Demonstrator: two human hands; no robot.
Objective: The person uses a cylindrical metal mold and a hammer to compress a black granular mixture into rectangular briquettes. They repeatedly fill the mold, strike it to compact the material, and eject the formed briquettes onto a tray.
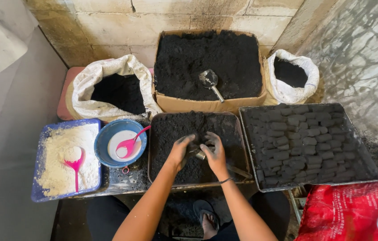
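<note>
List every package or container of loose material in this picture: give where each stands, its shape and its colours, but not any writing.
Brown cardboard box: back centre, rectangular, full of black powder.
Large white woven sack: back left, open, rim rolled down, black contents.
Small white woven sack: back right, open, black contents.
Red plastic bag: lower right corner, crumpled, with white patches.
No signs or screens show.

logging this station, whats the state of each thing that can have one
left hand: blackened, pressing a small metal piece with the right
right hand: blackened, gripping that metal piece
middle tray: filled with loose black powder
right tray: packed with rows of pressed black blocks
cardboard box: open, full of black powder, metal scoop lying in it
two white sacks: open, rims rolled down
blue bowl: holds white liquid and a pink spoon
blue tray: holds pale powder
</note>
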